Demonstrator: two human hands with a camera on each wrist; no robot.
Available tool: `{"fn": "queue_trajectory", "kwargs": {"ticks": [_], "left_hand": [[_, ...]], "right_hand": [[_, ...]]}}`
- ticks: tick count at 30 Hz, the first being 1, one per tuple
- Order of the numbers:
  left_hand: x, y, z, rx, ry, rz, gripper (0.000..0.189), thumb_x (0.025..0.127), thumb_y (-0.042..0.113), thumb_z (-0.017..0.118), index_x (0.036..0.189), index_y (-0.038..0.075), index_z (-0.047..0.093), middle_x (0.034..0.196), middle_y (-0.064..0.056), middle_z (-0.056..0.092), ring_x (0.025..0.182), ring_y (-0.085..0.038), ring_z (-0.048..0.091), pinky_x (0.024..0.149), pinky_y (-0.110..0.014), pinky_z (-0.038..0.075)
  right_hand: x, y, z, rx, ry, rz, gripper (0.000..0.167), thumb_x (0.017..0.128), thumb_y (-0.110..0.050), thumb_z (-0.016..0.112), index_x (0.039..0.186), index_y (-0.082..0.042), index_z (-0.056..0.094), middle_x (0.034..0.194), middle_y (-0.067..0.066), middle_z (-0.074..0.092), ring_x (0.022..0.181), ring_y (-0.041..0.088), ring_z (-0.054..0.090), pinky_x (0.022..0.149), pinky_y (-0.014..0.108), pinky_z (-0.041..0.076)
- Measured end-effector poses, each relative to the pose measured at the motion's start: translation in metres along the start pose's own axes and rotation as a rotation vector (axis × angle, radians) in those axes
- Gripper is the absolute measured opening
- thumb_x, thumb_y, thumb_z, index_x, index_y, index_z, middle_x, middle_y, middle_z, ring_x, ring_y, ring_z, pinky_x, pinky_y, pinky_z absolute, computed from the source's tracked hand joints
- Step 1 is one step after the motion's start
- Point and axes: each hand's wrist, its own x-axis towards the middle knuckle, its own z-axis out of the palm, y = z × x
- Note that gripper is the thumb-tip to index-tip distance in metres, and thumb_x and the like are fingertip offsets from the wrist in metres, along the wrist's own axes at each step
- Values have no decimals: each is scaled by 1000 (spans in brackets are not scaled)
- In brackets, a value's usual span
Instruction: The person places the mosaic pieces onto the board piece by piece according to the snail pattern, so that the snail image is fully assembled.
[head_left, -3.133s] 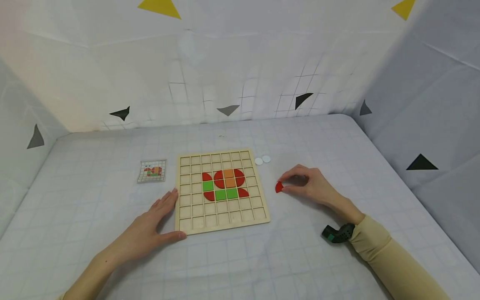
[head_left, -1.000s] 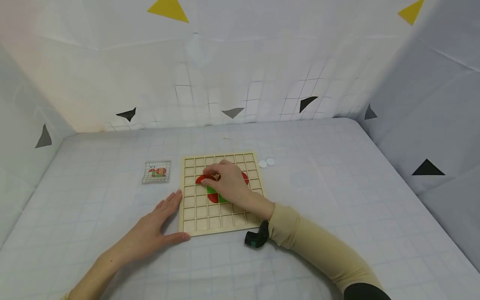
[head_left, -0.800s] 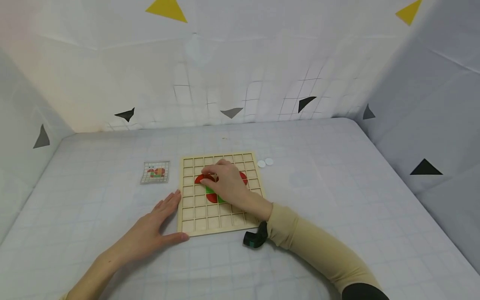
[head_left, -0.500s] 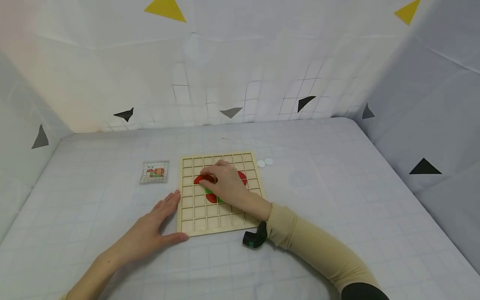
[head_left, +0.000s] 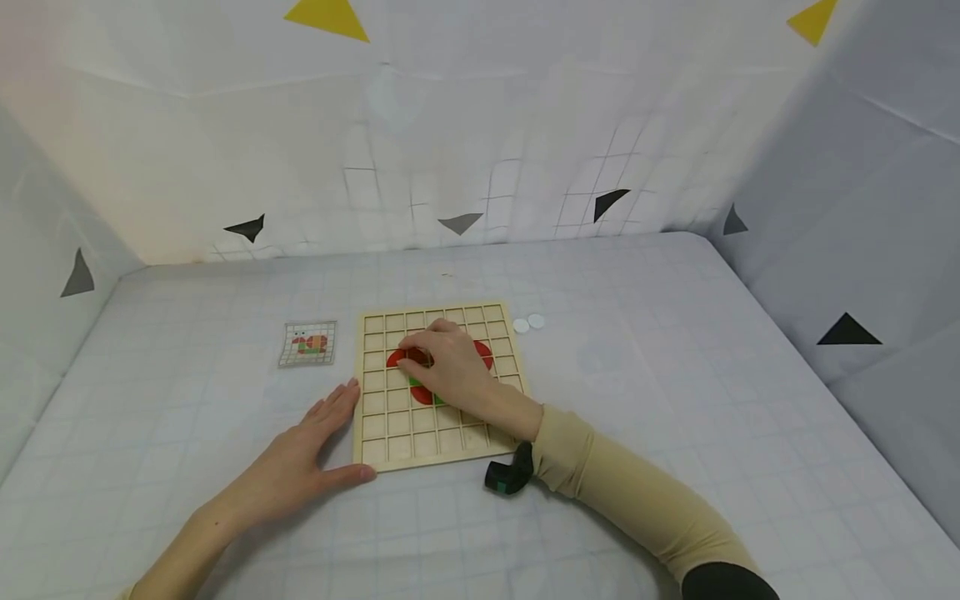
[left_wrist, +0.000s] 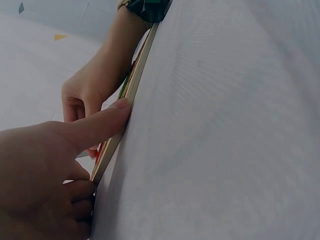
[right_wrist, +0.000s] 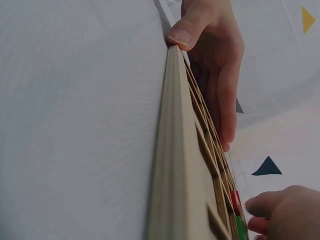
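Observation:
A wooden grid board (head_left: pixel 405 423) lies flat on the table. My left hand (head_left: pixel 300 458) rests at its left side, straight fingers along the edge and thumb on the near left corner. Over the board, my right hand (head_left: pixel 456 368) pinches a red quarter-circle tile (head_left: pixel 392 359) at a cell in the upper left part. Below that hand show another red tile (head_left: pixel 422 395) and a bit of a green tile (head_left: pixel 438 400); a red tile (head_left: pixel 484 353) shows to its right. The hand hides the orange tiles. Thumb and fingers meet near a red tile (right_wrist: pixel 235 200) in the right wrist view.
A small picture card (head_left: pixel 308 343) with a gridded pattern lies left of the board. Two white discs (head_left: pixel 521 326) lie beside its far right corner. White cloth walls (head_left: pixel 450 125) stand behind and at both sides. A black wrist camera (head_left: pixel 510 473) hangs by the board's near edge.
Since about three seconds ago, my right hand has carried the red quarter-circle tile from the table at right onto the board. Over the last second it has stayed there. My left hand keeps its place.

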Motion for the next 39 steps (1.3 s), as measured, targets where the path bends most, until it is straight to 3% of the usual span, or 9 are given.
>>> {"fn": "queue_trajectory", "kwargs": {"ticks": [4,8,13,22,29,34,39], "left_hand": [[2,-1,4,-6,-5,-12,109,78,71,68,161,22,18,168,0,17,151,-40,20,118,-63,24],[5,-1,7,-15,-14,-19,110,77,69,71,162,24,17,168,2,16,153,-37,18,119,-60,23],[7,0,8,-1,-20,-24,111,77,68,72,162,22,17,168,1,16,153,-36,18,120,-60,23],[6,0,5,-3,-17,-14,110,78,68,71,161,19,19,168,-2,17,153,-36,18,120,-59,22],[6,1,6,4,-17,-16,110,78,67,72,161,19,18,168,-2,17,152,-37,19,120,-60,23],[4,0,3,3,-11,-10,111,78,68,71,161,18,18,168,-4,17,152,-39,19,119,-61,23],[3,-2,2,7,-8,-11,110,78,67,71,162,19,17,168,-3,16,151,-40,19,119,-61,23]], "right_hand": [[2,3,-11,20,17,12,20,88,-17,77,105,-7,77,94,3,76,86,18,59,66,22,48],[-1,15,-33,61,34,104,20,88,-17,77,106,-7,77,100,4,76,92,21,62,74,33,53],[-16,42,-58,74,45,181,20,89,-17,77,107,-10,77,101,3,75,96,18,62,84,41,55],[-47,81,-91,55,131,231,18,86,-14,80,103,-10,78,97,4,74,93,20,63,78,42,55],[-65,105,-112,-31,151,241,24,84,-11,81,107,-9,77,96,7,73,96,22,63,83,43,53],[-75,122,-115,-44,156,216,28,84,-9,80,111,-9,76,96,9,72,94,23,63,82,44,53],[-76,131,-111,-53,87,172,32,88,-12,77,119,-12,74,101,7,71,97,21,61,82,41,51]]}}
